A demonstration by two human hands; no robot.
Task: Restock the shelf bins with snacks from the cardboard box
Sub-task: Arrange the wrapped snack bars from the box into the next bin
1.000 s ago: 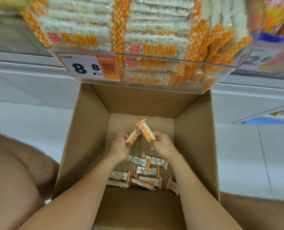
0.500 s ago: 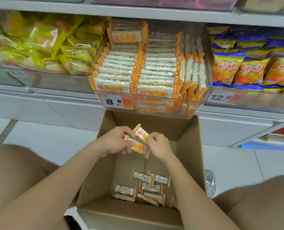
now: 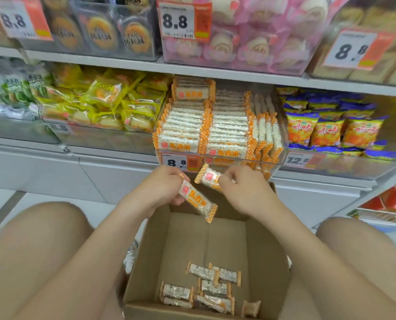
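Left hand [image 3: 160, 188] grips one rice bar [image 3: 197, 200], right hand [image 3: 243, 192] another; I'd lay both flat onto the stacks [image 3: 183, 128] in the clear bin [image 3: 238, 161].

Snack bars [image 3: 198, 200] in both hands [image 3: 156, 189]

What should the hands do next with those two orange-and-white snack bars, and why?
Probably lift both up into the clear bin just above. The left hand grips the lower bar, the right hand pinches the upper bar, right below that bin, whose packs have the same orange checkered ends. More loose bars lie in the cardboard box.
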